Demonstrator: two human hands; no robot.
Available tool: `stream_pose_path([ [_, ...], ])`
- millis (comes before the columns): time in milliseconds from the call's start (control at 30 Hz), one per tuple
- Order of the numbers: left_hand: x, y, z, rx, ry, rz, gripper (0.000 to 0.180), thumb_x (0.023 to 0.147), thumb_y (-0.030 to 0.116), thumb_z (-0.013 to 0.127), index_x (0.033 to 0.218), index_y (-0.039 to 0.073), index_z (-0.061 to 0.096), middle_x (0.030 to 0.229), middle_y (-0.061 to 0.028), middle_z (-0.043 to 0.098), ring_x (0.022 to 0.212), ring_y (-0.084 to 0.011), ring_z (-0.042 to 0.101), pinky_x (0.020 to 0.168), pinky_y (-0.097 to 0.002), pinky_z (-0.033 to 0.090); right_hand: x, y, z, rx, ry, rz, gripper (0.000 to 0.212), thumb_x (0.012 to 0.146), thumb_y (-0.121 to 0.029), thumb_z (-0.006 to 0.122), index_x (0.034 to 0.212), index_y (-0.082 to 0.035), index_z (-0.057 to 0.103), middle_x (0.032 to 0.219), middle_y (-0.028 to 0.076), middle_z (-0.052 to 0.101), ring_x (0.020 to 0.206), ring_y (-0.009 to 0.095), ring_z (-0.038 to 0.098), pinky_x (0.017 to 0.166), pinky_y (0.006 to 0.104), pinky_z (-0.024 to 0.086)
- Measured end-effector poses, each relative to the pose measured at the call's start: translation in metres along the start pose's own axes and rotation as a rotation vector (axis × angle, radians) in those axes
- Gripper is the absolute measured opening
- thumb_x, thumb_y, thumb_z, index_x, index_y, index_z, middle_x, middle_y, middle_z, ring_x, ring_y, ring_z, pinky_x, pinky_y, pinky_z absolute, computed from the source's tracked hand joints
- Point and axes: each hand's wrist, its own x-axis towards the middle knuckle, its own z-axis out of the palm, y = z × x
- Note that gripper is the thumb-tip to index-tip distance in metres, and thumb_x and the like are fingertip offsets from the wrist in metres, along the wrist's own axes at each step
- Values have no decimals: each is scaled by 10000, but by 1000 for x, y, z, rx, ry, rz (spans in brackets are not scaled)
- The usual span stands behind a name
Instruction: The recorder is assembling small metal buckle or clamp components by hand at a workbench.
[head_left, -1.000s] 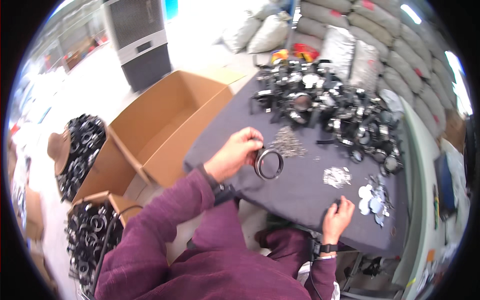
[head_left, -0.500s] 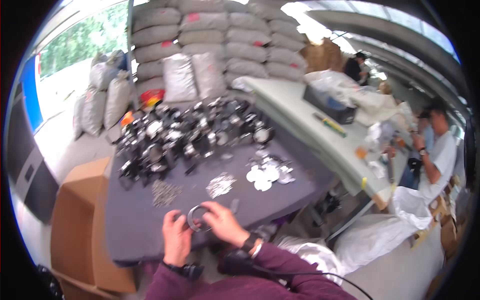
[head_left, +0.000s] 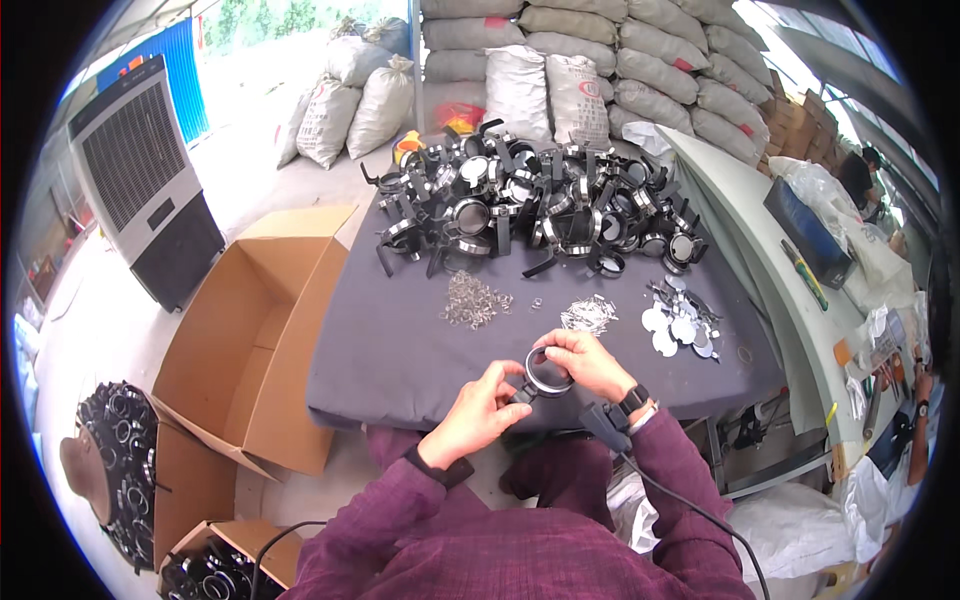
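Both hands are closed on one round silver-rimmed ring part [head_left: 548, 373] with a dark middle and a short black arm, held above the near edge of the table. My left hand [head_left: 478, 412] pinches it at the black arm on its lower left. The fingers of my right hand [head_left: 592, 366] grip its upper right rim. Just beyond lie a heap of tiny metal clips [head_left: 474, 300], a heap of small silver pins [head_left: 590, 315] and a pile of white discs [head_left: 682, 325] mixed with black strips. Farther back, many similar round black-and-silver parts [head_left: 540, 205] are piled up.
The dark cloth-covered table [head_left: 385, 345] has an open cardboard box [head_left: 235, 340] at its left. Boxes of black rings [head_left: 125, 450] stand at the lower left, beside an air cooler [head_left: 145, 180]. A pale bench [head_left: 740, 215] runs along the right; stacked sacks [head_left: 575, 60] stand behind.
The view has swung left and down, bringing the cooler and ring boxes into sight. The hands still hold the ring part, now with its face turned more upward.
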Motion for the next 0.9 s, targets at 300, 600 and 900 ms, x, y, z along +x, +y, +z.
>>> stream_pose_path([
  [300, 32, -29, 10, -164, 278, -146, 535, 805, 82, 699, 1294, 41, 486, 538, 18, 425, 502, -55, 405, 496, -247, 375, 59, 9, -30, -653, 242, -147, 222, 847, -120, 624, 1032, -1, 653, 948, 174, 684, 919, 301, 656, 825, 369, 501],
  [600, 34, -38, 13, -172, 305, -126, 488, 799, 114, 716, 1260, 72, 561, 598, 11, 438, 549, -62, 412, 533, -242, 395, 116, 30, -32, -1223, -5, -377, 82, 755, -38, 620, 833, -40, 595, 877, 171, 616, 803, 370, 628, 704, 441, 508],
  [900, 29, -40, 11, -72, 371, 17, 431, 787, 111, 704, 1203, 57, 604, 775, -59, 578, 593, -119, 480, 564, -276, 434, 104, 20, -30, -408, 177, -71, 81, 824, 11, 585, 904, 2, 572, 733, 100, 642, 610, 195, 652, 526, 320, 522],
])
